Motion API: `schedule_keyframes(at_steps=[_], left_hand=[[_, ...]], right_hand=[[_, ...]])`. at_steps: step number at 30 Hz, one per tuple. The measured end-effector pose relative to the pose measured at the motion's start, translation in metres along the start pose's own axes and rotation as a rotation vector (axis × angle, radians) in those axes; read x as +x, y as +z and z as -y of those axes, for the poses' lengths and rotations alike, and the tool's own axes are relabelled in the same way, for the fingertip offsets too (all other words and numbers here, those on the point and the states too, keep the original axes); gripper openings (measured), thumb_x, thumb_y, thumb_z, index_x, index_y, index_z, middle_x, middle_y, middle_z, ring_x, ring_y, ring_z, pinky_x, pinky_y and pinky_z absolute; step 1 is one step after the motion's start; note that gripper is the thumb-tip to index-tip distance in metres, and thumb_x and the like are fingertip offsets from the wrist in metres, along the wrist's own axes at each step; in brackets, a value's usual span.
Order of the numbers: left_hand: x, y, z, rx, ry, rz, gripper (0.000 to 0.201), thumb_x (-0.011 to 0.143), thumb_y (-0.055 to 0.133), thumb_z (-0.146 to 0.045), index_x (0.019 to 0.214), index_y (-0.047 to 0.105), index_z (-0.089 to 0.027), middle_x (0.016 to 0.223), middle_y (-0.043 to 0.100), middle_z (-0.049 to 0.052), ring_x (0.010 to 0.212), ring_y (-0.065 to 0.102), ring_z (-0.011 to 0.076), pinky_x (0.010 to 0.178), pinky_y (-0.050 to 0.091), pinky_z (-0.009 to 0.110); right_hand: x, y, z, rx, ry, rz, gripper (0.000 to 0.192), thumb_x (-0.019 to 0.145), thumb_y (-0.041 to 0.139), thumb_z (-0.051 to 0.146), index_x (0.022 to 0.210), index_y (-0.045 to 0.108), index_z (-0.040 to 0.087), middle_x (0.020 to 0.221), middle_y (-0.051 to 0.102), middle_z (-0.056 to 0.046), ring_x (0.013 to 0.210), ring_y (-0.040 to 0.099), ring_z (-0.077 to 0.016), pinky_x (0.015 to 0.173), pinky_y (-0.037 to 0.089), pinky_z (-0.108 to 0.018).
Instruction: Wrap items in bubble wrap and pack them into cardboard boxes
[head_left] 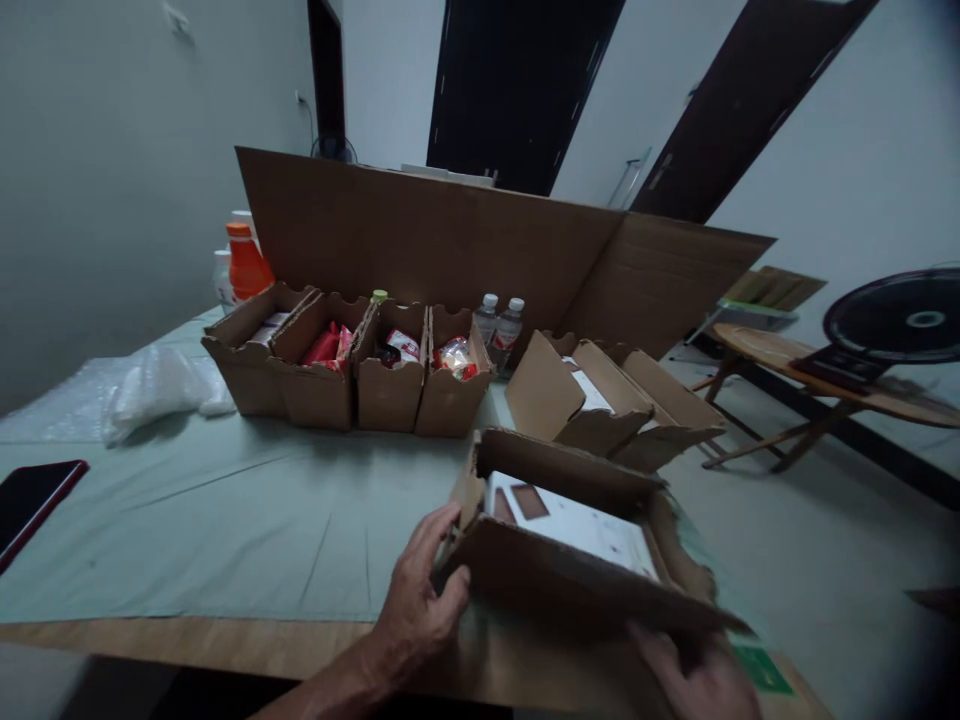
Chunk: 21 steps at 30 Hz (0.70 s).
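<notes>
Two hands of mine are on one brown cardboard box [570,560] at the lower middle of the frame, near the front edge of the bench [225,520]. My left hand [424,595] clasps its left corner, thumb along the front flap, probably to keep the wall square. My right hand [694,675], low and to the right, sits under the front flap; I cannot tell how firmly it holds. The box is open on top, with scalloped flap edges and a white card insert [577,525] with cut-outs lying inside. Beyond it, at centre, stands a similar open box [607,410]; a row of filled boxes [345,370] lines up at centre left.
</notes>
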<state>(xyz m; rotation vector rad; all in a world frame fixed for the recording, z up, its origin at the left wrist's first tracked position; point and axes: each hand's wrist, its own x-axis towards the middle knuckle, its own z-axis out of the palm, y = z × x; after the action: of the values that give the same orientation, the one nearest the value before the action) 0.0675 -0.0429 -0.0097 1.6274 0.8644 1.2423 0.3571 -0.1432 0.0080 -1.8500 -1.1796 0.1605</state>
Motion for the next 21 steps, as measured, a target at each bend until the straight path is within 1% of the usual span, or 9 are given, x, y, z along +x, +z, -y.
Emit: schedule_keyframes(at_steps=[2,4,5,7,9,11,13,18,21], left_hand=[[0.011,-0.013,0.009,0.037,-0.047,-0.092,0.054,0.087,0.056,-0.02,0.14,0.051,-0.023,0.142,0.057,0.012,0.129,0.055,0.0289,0.107,0.047,0.047],[0.028,-0.026,0.016,0.058,-0.072,-0.161,0.052,0.087,0.056,-0.021,0.139,0.053,-0.021,0.14,0.058,0.013,0.126,0.057,0.0285,0.104,0.049,0.046],[0.036,-0.031,0.019,0.066,-0.066,-0.182,0.051,0.087,0.056,-0.021,0.138,0.054,-0.02,0.139,0.059,0.013,0.125,0.058,0.0283,0.103,0.05,0.045],[0.051,-0.039,0.024,0.084,-0.044,-0.2,0.05,0.086,0.056,-0.021,0.137,0.056,-0.02,0.137,0.061,0.013,0.124,0.059,0.0276,0.103,0.049,0.044],[0.059,-0.044,0.028,0.098,-0.038,-0.205,0.05,0.086,0.055,-0.021,0.136,0.056,-0.019,0.137,0.061,0.013,0.124,0.059,0.0266,0.105,0.048,0.043],[0.062,-0.046,0.031,0.092,-0.059,-0.224,0.051,0.087,0.055,-0.021,0.138,0.054,-0.02,0.138,0.06,0.013,0.125,0.058,0.0261,0.104,0.049,0.042],[0.061,-0.047,0.035,0.071,-0.088,-0.248,0.054,0.087,0.055,-0.021,0.141,0.051,-0.021,0.142,0.057,0.013,0.127,0.056,0.0261,0.105,0.048,0.042],[0.052,-0.055,0.038,0.08,-0.145,-0.232,0.067,0.086,0.058,-0.023,0.151,0.04,-0.019,0.153,0.047,0.015,0.138,0.048,0.029,0.113,0.041,0.048],[0.046,-0.061,0.036,0.117,-0.165,-0.199,0.068,0.083,0.059,-0.02,0.149,0.043,-0.019,0.15,0.05,0.015,0.136,0.05,0.0302,0.113,0.041,0.049]], right_hand=[[0.027,0.031,0.016,0.106,0.014,0.056,0.051,0.072,0.07,0.057,0.107,0.066,0.02,0.103,0.075,-0.01,0.101,0.069,-0.0303,0.087,0.056,-0.039],[0.052,0.061,0.033,0.211,0.023,0.091,0.056,0.07,0.071,0.057,0.111,0.064,0.019,0.107,0.074,-0.01,0.101,0.069,-0.029,0.088,0.055,-0.039],[0.063,0.074,0.04,0.25,0.031,0.092,0.057,0.068,0.072,0.057,0.11,0.064,0.019,0.106,0.074,-0.011,0.099,0.069,-0.0288,0.087,0.054,-0.039],[0.076,0.097,0.049,0.296,0.051,0.08,0.054,0.066,0.073,0.058,0.103,0.064,0.019,0.103,0.075,-0.012,0.096,0.069,-0.0292,0.085,0.054,-0.041],[0.081,0.114,0.052,0.322,0.054,0.079,0.053,0.067,0.072,0.059,0.101,0.064,0.019,0.104,0.074,-0.013,0.098,0.068,-0.0298,0.087,0.053,-0.042],[0.079,0.126,0.053,0.35,0.038,0.087,0.055,0.07,0.07,0.059,0.107,0.063,0.018,0.109,0.073,-0.014,0.103,0.067,-0.0298,0.091,0.052,-0.043],[0.074,0.133,0.052,0.367,0.022,0.097,0.058,0.072,0.069,0.057,0.114,0.062,0.018,0.113,0.072,-0.015,0.105,0.066,-0.0292,0.094,0.05,-0.042],[0.065,0.137,0.046,0.284,0.038,0.179,0.057,0.078,0.065,0.056,0.121,0.062,0.018,0.114,0.072,-0.012,0.105,0.065,-0.0279,0.091,0.049,-0.038],[0.064,0.141,0.046,0.216,0.058,0.216,0.056,0.078,0.061,0.057,0.119,0.063,0.018,0.11,0.073,-0.011,0.104,0.065,-0.0288,0.089,0.048,-0.038]])
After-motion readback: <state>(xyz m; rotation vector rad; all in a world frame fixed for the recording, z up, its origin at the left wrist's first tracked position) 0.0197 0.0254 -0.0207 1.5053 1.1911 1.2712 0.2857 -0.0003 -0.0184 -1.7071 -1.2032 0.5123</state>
